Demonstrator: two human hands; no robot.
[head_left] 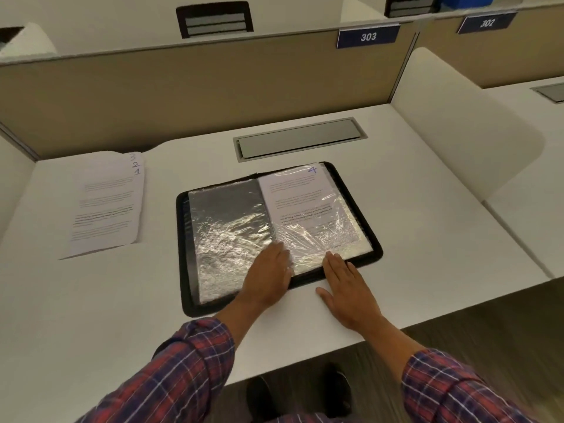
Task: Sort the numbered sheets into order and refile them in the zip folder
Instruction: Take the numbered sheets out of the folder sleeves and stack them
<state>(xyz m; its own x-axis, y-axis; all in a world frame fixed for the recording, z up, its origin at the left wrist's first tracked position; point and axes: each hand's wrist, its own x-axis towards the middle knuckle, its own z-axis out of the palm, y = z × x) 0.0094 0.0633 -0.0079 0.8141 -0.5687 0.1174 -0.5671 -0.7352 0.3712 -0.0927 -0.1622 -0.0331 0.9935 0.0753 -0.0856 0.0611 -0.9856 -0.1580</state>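
Where the white table [91,300] runs up to its left partition, a stack of white printed sheets [106,206] lies flat, fanned slightly so the handwritten numbers 3, 2 and 1 show at its far right corner. Well apart to its right, at the table's middle, the black zip folder [182,254] lies open, with a grey metal hatch [299,138] set into the table just beyond it. Its left-hand clear plastic sleeve [225,215] shows only dark backing; the right-hand one holds a white printed sheet marked with a blue 4 [305,203]. The left hand [268,276], fingers straight and together, presses flat on the near end of the pages at the spine. The right hand [348,288], likewise flat and gripping nothing, rests on the table with its fingertips touching the folder's near edge. A blue label reading 303 [367,36] hangs on the rear partition.
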